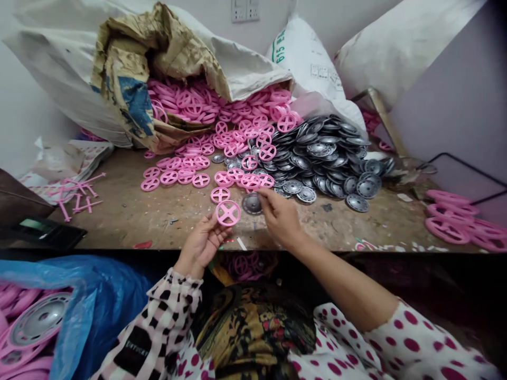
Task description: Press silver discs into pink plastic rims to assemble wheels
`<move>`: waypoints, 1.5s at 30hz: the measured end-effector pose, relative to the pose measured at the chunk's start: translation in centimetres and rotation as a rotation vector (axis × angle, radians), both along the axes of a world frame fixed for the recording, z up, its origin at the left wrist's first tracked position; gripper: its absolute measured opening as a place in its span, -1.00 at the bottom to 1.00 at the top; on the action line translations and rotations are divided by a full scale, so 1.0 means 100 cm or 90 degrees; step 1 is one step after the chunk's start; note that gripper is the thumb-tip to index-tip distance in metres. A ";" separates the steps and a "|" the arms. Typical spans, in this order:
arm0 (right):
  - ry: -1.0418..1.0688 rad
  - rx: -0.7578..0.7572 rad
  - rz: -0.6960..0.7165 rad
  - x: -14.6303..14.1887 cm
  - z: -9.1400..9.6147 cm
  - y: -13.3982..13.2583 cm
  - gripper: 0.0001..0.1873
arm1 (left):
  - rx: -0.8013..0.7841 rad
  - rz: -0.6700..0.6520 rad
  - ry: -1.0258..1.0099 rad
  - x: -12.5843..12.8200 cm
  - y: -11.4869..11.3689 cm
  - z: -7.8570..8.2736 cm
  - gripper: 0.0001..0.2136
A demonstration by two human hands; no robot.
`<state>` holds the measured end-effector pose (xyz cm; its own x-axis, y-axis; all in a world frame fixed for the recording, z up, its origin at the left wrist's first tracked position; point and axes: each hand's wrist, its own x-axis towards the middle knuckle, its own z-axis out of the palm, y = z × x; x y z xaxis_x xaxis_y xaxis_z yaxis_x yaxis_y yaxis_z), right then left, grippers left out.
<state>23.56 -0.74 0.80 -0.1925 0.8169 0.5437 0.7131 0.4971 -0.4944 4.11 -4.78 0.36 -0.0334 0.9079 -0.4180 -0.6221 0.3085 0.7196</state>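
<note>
Between the thumb and fingers of my left hand [204, 240] is a pink plastic wheel [228, 213] with crossed spokes, its face turned towards me. Just to the right, my right hand [280, 217] pinches a dark grey hubcap disc [252, 203] by its edge. The disc and wheel are close together but apart, over the front of the table. Loose pink wheels [219, 195] lie right behind both hands. A large heap of grey hubcap discs [317, 153] rises behind my right hand.
A torn sack [122, 89] spills pink wheels [190, 100] at the back. Pink rods [79, 195] and a black device [49, 232] lie left. Stacked pink rings [455, 216] sit right. A blue bag [99, 295] below left holds wheels, one with a grey disc fitted.
</note>
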 end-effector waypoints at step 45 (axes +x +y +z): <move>-0.488 -0.209 -0.171 0.080 -0.008 0.052 -0.49 | 0.241 -0.165 1.255 -0.019 0.077 -0.016 -0.79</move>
<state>31.61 4.42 0.02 -0.1869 0.9797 0.0726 0.9801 0.1810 0.0810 2.20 2.92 -1.21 0.0034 0.9812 0.1929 0.9628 -0.0554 0.2647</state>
